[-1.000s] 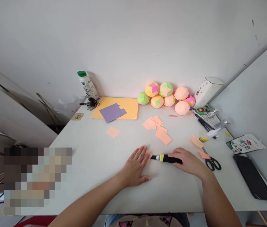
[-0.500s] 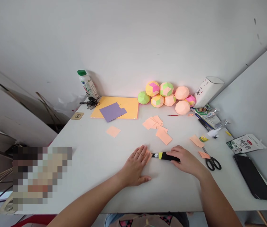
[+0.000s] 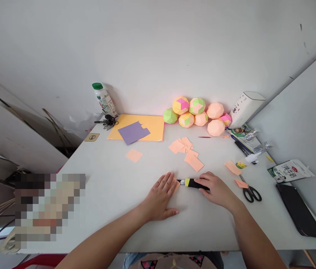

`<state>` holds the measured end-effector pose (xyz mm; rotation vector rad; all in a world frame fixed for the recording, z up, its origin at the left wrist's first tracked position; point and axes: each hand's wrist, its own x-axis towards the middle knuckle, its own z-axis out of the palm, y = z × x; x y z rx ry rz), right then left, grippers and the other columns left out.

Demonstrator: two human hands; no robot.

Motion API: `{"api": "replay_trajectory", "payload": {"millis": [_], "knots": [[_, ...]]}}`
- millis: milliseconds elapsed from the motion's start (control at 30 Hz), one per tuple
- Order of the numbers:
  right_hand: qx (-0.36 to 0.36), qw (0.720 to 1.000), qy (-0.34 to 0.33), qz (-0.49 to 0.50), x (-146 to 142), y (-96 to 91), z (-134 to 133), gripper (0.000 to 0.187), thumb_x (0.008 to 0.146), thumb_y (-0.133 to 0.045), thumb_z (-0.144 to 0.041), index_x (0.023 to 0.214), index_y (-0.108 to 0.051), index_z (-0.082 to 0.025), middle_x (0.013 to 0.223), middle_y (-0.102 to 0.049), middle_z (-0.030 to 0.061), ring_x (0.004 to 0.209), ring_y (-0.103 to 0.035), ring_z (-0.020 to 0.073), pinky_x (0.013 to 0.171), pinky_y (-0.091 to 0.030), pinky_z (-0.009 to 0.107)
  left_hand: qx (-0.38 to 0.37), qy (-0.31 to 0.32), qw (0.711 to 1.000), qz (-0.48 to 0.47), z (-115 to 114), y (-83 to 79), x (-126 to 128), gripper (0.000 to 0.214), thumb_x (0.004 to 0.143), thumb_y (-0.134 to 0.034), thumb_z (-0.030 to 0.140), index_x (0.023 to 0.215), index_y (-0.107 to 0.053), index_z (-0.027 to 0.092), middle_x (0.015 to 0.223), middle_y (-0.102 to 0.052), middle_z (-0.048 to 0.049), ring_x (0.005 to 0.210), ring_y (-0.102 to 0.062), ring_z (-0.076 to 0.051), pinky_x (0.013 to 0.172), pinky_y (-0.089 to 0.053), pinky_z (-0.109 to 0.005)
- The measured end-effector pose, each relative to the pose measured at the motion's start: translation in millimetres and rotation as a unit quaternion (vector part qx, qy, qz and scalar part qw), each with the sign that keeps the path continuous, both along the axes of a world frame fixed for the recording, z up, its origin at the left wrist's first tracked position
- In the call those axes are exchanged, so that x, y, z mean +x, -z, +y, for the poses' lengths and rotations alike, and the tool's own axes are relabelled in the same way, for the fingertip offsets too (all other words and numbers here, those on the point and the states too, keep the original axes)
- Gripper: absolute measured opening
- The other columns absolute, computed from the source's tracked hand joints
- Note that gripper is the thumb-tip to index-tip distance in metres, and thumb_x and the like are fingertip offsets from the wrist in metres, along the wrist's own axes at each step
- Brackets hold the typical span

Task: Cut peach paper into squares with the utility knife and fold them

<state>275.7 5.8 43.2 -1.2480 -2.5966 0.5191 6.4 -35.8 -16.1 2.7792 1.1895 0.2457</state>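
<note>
My left hand lies flat on the table, fingers stretched out, over a small peach paper piece that is mostly hidden beneath it. In my right hand is a black and yellow utility knife, its blade end pointing left at the edge of that paper. How far the blade reaches under or onto the paper I cannot tell. Beyond my hands lie several overlapping peach paper pieces, and a single peach square rests farther left.
Several faceted paper balls sit against the wall. A purple sheet lies on yellow paper, beside keys and a bottle. To the right are scissors, a glue bottle and a black case.
My right hand has shifted slightly left with the utility knife, bringing the blade end closer to my left fingers. My left hand stays in place on the paper.
</note>
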Motion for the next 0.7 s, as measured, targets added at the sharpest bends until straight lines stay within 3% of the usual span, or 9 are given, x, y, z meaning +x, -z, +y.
{"api": "replay_trajectory", "payload": {"millis": [700], "knots": [[0.071,0.997,0.017,-0.007,-12.4,10.9,-3.7,0.035,0.083,-0.05,-0.013,0.114,-0.064,-0.021,0.097,-0.063,0.0089,0.09,-0.056,0.0233,0.075,-0.052,0.04,0.007,0.0,1.0,0.001,-0.1,-0.5,-0.2,0.096,0.082,-0.028,0.075,0.148,-0.012,0.008,0.154,-0.009,-0.0194,0.141,-0.008,-0.038,0.111,-0.013,-0.049]]}}
